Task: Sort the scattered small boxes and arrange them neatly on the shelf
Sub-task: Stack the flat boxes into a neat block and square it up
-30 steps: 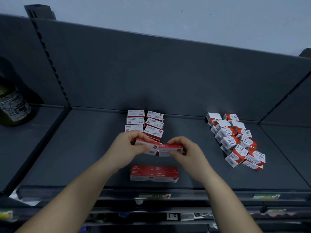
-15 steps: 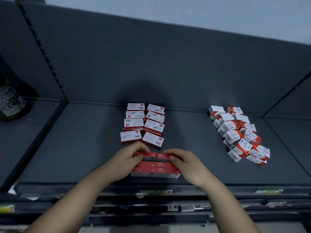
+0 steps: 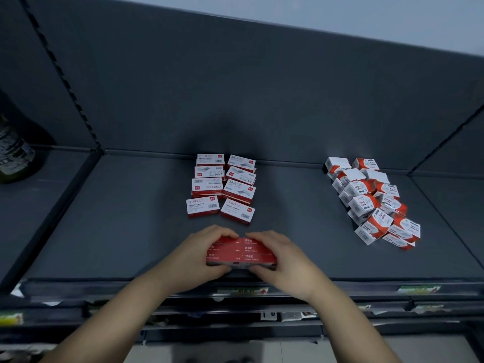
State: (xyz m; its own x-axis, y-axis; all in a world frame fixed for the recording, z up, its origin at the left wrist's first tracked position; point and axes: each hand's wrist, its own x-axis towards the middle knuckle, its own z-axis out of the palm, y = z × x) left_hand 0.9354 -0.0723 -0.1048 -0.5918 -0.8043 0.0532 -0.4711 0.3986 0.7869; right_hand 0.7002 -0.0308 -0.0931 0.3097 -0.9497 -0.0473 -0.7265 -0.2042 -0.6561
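i see the block of small red cardboard boxes (image 3: 242, 254) at 6 o'clock on the dark grey metal shelf (image 3: 131, 231). my left hand (image 3: 201, 260) and right hand (image 3: 284, 263) curl round its ends. at its 12 o'clock lie two columns of flat white-and-red boxes (image 3: 222, 187), and at 2 o'clock a jumbled heap of white-and-orange boxes (image 3: 372, 203).

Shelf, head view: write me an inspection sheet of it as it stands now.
Surface: dark shelf, flat, boxes in three groups.
Job's things: red stack near the front edge; white boxes in two columns behind it; right pile of red-and-white boxes, jumbled.
Clutter: nothing seen.
Grippers: left hand and right hand each grip an end of the red stack.
Cables: nothing seen.
Surroundings: bottle in the bay at left; back panel; price tags on the front rail.
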